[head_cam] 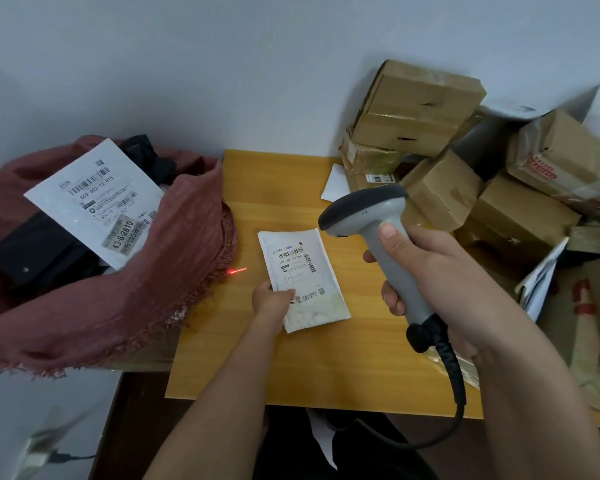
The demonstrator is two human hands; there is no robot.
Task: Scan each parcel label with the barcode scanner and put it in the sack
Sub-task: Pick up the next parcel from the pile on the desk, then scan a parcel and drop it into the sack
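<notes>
A small white parcel point(302, 277) with a printed barcode label faces up over the yellow table point(291, 362). My left hand point(271, 301) pinches its lower left edge. My right hand point(420, 268) grips the handle of a grey barcode scanner point(371, 216), whose head points down and left, above and right of the parcel. A red scan line point(237, 270) falls on the table left of the parcel, off the label. The dark red sack point(160, 271) lies open at the left, with a larger white labelled parcel point(97, 202) and black packages point(32, 251) inside.
Several brown cardboard boxes point(420, 105) are piled at the table's back right, against the wall. More boxes and wrapped parcels point(561, 157) crowd the right edge. The scanner's black coiled cable point(456, 375) hangs over the table's front edge.
</notes>
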